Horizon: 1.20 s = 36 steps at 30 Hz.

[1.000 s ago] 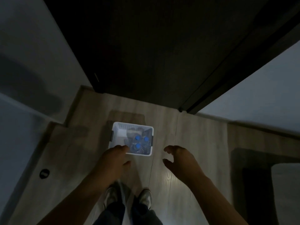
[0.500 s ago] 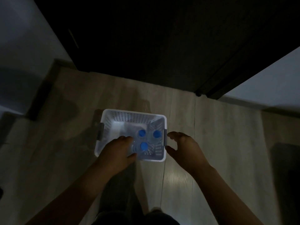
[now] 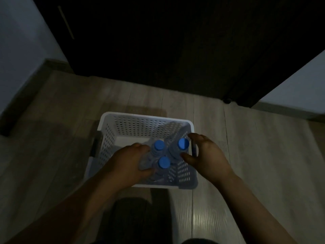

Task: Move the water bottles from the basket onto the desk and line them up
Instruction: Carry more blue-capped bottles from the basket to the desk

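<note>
Just beyond the basket (image 3: 146,116) of bottles (image 3: 159,144) stands a dark door (image 3: 158,41).

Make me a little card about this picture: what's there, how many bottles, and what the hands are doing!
basket: white, full of holes, on the wooden floor
bottles: three, blue caps, standing in the basket
left hand: inside the basket, against the bottles; grip unclear
right hand: fingers spread, over the basket's right rim, beside the bottles

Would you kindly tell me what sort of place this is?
Probably a dim room or hallway in a home: a wood-look plank floor, a dark door with a pale wall beside it, and a white basket of bottles standing on the floor.
</note>
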Each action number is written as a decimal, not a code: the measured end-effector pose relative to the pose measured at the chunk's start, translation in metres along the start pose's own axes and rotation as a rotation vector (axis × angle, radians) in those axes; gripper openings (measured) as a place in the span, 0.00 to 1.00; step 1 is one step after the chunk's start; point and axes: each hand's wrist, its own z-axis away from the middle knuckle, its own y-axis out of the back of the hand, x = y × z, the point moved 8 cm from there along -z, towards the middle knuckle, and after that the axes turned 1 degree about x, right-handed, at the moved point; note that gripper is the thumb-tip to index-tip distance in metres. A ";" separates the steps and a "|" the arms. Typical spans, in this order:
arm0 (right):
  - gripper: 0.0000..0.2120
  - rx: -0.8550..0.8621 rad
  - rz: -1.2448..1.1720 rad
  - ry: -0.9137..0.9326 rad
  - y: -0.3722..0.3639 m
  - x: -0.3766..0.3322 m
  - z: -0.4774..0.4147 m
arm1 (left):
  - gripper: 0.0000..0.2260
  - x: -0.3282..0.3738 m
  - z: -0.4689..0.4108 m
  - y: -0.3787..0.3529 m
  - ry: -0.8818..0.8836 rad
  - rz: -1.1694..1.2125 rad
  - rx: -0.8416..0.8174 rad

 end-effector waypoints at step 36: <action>0.12 0.482 -0.807 0.198 -0.014 0.002 0.021 | 0.14 -0.010 -0.011 -0.034 -0.173 0.289 0.168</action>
